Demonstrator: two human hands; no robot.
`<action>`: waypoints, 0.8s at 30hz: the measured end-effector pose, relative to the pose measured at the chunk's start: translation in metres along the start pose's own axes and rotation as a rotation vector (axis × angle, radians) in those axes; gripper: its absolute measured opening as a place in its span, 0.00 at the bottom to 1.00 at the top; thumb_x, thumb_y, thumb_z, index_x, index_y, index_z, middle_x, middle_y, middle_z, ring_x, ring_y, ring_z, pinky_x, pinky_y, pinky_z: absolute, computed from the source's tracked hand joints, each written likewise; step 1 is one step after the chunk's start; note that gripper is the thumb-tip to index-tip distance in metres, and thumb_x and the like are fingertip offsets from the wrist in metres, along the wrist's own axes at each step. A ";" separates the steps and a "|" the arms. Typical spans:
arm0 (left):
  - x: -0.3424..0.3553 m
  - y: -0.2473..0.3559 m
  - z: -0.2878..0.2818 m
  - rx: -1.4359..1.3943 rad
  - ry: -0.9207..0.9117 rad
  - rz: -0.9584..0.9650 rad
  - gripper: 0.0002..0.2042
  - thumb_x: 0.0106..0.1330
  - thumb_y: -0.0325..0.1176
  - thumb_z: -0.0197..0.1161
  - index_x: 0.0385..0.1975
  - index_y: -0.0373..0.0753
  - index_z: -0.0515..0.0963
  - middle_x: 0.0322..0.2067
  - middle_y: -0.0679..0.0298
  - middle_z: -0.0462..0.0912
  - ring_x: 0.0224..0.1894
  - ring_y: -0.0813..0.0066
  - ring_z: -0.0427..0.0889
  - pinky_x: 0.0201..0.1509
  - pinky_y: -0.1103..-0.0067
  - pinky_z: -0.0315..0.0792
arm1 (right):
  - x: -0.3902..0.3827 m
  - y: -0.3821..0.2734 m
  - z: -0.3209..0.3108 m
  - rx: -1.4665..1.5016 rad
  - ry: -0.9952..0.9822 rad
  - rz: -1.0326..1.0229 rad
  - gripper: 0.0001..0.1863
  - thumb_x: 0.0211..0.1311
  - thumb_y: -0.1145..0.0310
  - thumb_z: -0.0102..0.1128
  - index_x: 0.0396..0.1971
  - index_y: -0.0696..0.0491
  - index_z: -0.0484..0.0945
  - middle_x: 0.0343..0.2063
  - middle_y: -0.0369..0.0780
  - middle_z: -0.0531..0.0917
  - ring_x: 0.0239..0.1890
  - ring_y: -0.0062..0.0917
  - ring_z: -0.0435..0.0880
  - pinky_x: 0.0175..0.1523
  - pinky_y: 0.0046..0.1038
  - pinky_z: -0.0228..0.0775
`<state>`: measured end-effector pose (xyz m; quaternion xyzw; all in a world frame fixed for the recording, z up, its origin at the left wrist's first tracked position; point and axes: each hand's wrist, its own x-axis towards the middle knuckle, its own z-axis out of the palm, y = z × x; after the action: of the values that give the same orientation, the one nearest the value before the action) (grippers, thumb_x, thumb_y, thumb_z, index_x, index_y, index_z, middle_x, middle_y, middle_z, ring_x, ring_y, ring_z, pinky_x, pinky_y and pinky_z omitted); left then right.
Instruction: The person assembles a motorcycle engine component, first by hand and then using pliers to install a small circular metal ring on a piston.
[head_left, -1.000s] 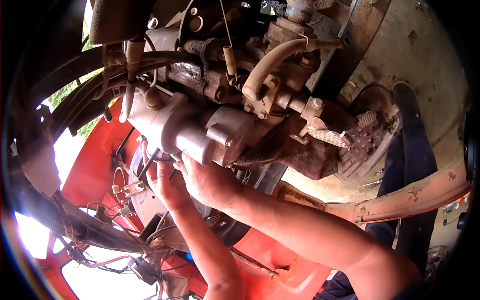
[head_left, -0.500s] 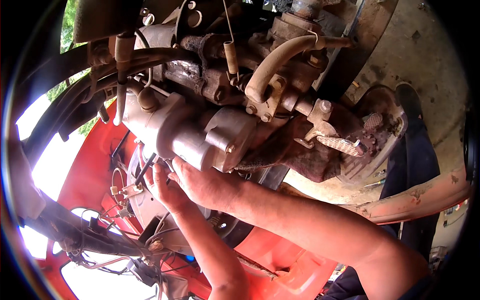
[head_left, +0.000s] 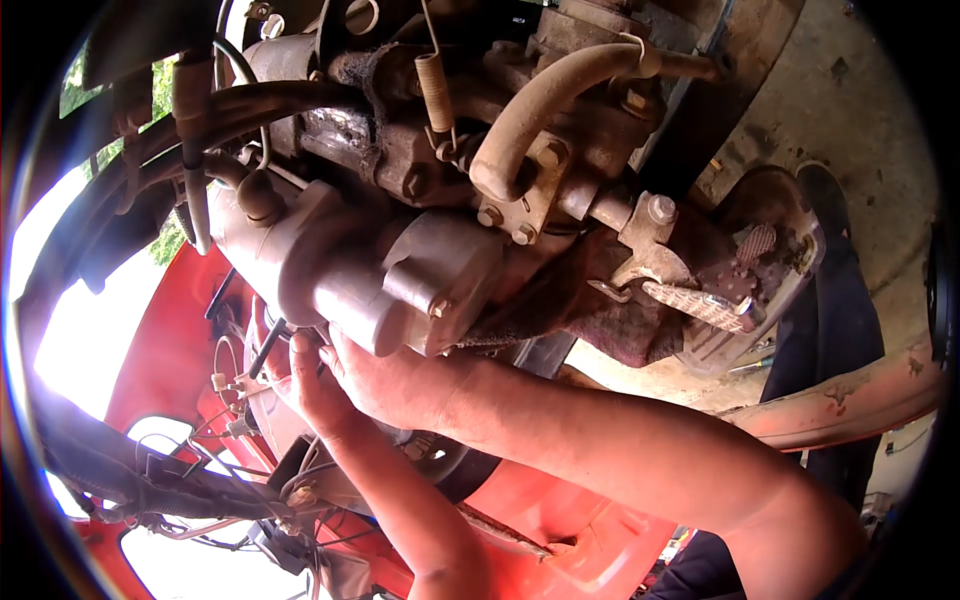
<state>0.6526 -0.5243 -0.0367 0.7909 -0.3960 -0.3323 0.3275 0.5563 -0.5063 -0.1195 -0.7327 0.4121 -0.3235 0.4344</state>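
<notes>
Head view: down past two bare forearms to a silver-grey metal housing, left of centre, with both hands at its lower edge. Dull and cast-looking, smooth on the rounded parts, stepped from a broad flange to a narrower drum, with a second bulge alongside and a small bolt in the end. Just by the lower left rim, a short dark rod, slim and straight along the visible stretch, upper end lost among fingers and shadow.

Slants, along the housing's long axis, from upper left to lower right, drum toward the lower right. Set across that line, the rod, steeply tilted, lower end pointing down and left.

At the rod, left hand, fingers partly curled, thumb upward, rod between thumb and forefinger; cannot tell firm pinch from light touch. Close beside, right hand, knuckles bent, fingertips tucked beneath the drum; cannot tell width of grip or anything inside it.

Tight overhead, with housing rim right above the fingertips. To the left, beyond the rod, a white connector and a curved red panel. Well apart at right, a ridged pedal. Roomier below, in the wedge between forearms, over red bodywork.
</notes>
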 end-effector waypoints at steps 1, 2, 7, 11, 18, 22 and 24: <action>-0.001 0.003 0.004 -0.003 -0.009 -0.013 0.30 0.72 0.25 0.58 0.74 0.34 0.60 0.56 0.47 0.81 0.57 0.59 0.83 0.63 0.65 0.76 | 0.000 0.001 0.001 -0.003 -0.001 -0.001 0.21 0.71 0.56 0.55 0.47 0.61 0.81 0.41 0.45 0.80 0.47 0.37 0.78 0.54 0.44 0.70; -0.001 0.004 0.002 0.011 -0.024 -0.018 0.31 0.72 0.24 0.58 0.75 0.34 0.59 0.57 0.47 0.81 0.57 0.59 0.82 0.64 0.65 0.75 | 0.000 0.001 0.001 -0.001 -0.001 -0.005 0.21 0.70 0.56 0.55 0.47 0.61 0.81 0.41 0.45 0.80 0.47 0.37 0.78 0.54 0.44 0.70; 0.002 0.006 -0.007 0.163 -0.065 0.041 0.20 0.75 0.28 0.56 0.65 0.33 0.67 0.52 0.52 0.83 0.52 0.65 0.84 0.57 0.71 0.77 | 0.000 0.002 0.000 0.009 -0.002 -0.007 0.22 0.69 0.57 0.55 0.49 0.61 0.80 0.44 0.46 0.81 0.48 0.39 0.79 0.54 0.46 0.70; 0.003 0.010 -0.008 0.228 -0.067 0.006 0.15 0.78 0.30 0.54 0.59 0.32 0.71 0.49 0.54 0.84 0.49 0.70 0.85 0.52 0.75 0.79 | -0.001 0.001 0.000 -0.006 -0.056 -0.023 0.25 0.72 0.57 0.53 0.53 0.65 0.78 0.48 0.50 0.81 0.51 0.41 0.78 0.58 0.48 0.69; 0.003 0.007 -0.009 0.170 -0.075 -0.005 0.30 0.73 0.27 0.59 0.74 0.32 0.59 0.63 0.52 0.76 0.62 0.64 0.77 0.69 0.68 0.67 | 0.002 -0.010 0.016 -0.047 -0.025 0.041 0.27 0.74 0.54 0.51 0.54 0.65 0.80 0.51 0.50 0.82 0.56 0.44 0.78 0.66 0.54 0.65; 0.002 0.004 -0.027 0.209 -0.049 0.007 0.31 0.71 0.28 0.63 0.73 0.32 0.61 0.63 0.52 0.76 0.63 0.63 0.77 0.69 0.68 0.68 | -0.003 -0.005 0.000 -0.163 0.011 -0.060 0.25 0.74 0.54 0.52 0.55 0.61 0.80 0.51 0.47 0.82 0.57 0.41 0.78 0.68 0.52 0.63; 0.009 0.001 -0.011 0.157 -0.078 -0.031 0.32 0.70 0.29 0.64 0.73 0.32 0.62 0.63 0.52 0.77 0.63 0.63 0.77 0.69 0.68 0.68 | -0.002 0.011 -0.012 -0.146 -0.041 -0.021 0.24 0.75 0.56 0.52 0.56 0.61 0.79 0.51 0.45 0.82 0.58 0.37 0.78 0.68 0.46 0.66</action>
<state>0.6654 -0.5300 -0.0319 0.8066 -0.4211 -0.3357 0.2435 0.5418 -0.5124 -0.1245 -0.7733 0.4178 -0.2820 0.3847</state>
